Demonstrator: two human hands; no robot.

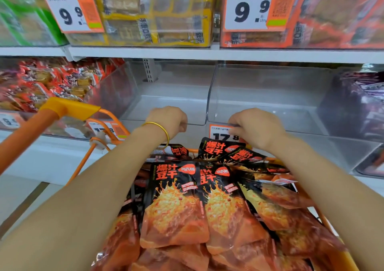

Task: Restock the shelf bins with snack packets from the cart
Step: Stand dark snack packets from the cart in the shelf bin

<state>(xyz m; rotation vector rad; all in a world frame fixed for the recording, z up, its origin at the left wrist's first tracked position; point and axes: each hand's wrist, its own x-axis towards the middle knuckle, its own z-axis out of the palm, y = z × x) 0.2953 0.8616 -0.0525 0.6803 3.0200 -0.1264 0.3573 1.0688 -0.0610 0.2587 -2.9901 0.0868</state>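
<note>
At two bins (166, 104) (270, 96) rest two hands (168, 121) (257, 127) (curled).

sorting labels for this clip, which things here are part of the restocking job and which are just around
Job: snack packets in the orange cart; left empty bin, gripped by the left hand; right empty bin, gripped by the right hand.
Just around: yellow packets; red packets; purple packets; 9.9 price tags.

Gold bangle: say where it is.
Head view: the gold bangle circles the left wrist, behind the left hand on the empty clear bin's rim, above the snack packets.
</note>
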